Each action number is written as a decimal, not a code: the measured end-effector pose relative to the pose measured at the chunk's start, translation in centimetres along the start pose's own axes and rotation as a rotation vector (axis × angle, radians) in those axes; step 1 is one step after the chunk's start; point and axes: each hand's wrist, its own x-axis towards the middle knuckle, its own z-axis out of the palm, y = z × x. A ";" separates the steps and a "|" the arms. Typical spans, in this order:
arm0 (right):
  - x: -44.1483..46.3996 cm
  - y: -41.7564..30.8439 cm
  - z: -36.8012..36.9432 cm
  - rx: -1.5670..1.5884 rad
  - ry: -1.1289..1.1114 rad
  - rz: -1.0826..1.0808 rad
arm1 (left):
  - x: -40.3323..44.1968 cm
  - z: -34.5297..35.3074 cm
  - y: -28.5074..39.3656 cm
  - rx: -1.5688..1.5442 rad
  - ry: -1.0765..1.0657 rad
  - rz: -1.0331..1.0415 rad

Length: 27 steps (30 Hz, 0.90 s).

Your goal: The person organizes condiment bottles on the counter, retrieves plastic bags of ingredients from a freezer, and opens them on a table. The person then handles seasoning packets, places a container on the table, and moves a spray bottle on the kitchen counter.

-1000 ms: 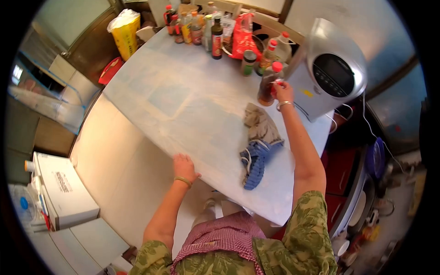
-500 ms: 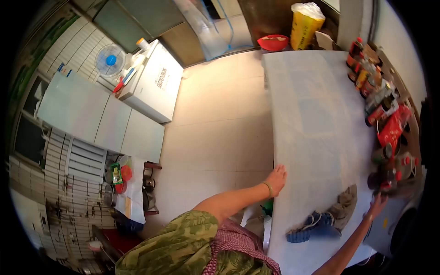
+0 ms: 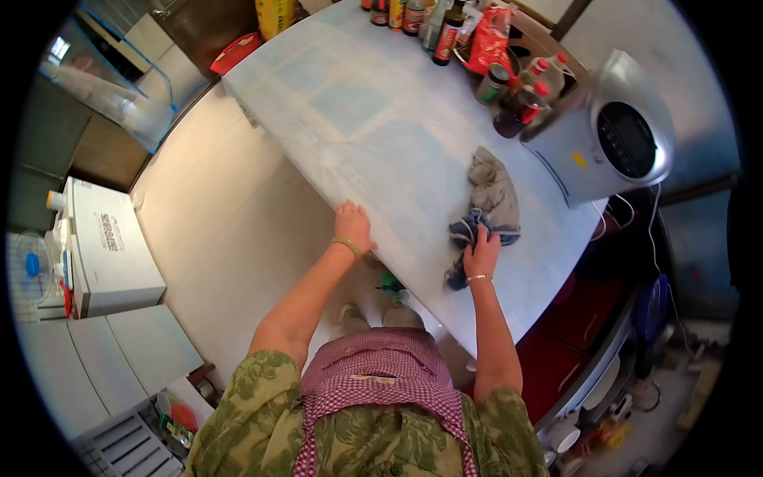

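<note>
Head view, one camera. Hands: 2, both bare, one bracelet at each wrist.

Right hand [image 3: 482, 254]: grip drawn in on the blue part of one cloth [image 3: 494, 195], fingers and thumb pinching its folds; exact finger contact partly hidden. Cloth lies crumpled on the right-hand part of the table [image 3: 397, 151], taupe part spread beyond the hand, blue part under and around the fingers. Whether it is one piece or two joined: cannot tell.

Left hand [image 3: 354, 226]: grip loosely spread, nothing pinched; palm down at the near edge of the table, well apart from the cloth.

Along the far side of the table: 3 red caps counted in one cluster, bottles overlapping; 1 jar [image 3: 493, 84] with a green label, just beside the cluster; 1 red bag [image 3: 490, 40] behind the jar; 1 dark bottle [image 3: 449, 36] with a red label, left of the bag. Further containers are cut off by the frame edge, count uncertain.

Right end: 1 silver appliance [image 3: 584, 151], dark panel, near the cluster. Beyond the far left corner: 1 red bowl [image 3: 235, 54], 1 yellow bag [image 3: 275, 17]
</note>
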 end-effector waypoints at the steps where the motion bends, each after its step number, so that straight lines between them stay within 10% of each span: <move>1: 0.0 0.5 0.0 0.034 -0.039 0.041 | -0.5 0.1 -0.3 -0.014 0.069 0.001; 7: -5.4 -1.8 -7.9 0.760 0.134 0.222 | -8.4 3.2 -2.6 -1.166 0.004 -0.064; 11: -8.6 -3.7 -3.3 0.591 0.077 -0.030 | -12.0 4.9 3.9 -2.179 -0.070 -0.204; 15: -15.7 -17.9 -3.0 0.489 -0.053 -0.340 | -12.3 3.8 6.2 -2.430 0.129 0.051; 20: -20.1 -26.3 -2.3 0.949 -0.109 -0.147 | -17.4 3.1 0.2 -1.945 0.574 0.071; 23: -21.6 -28.4 0.6 0.713 -0.071 -0.268 | -18.2 3.0 -4.1 -2.218 0.380 -0.222; 27: -20.0 -28.5 1.9 0.490 -0.047 -0.430 | -23.1 -0.2 -3.0 -2.247 0.457 0.063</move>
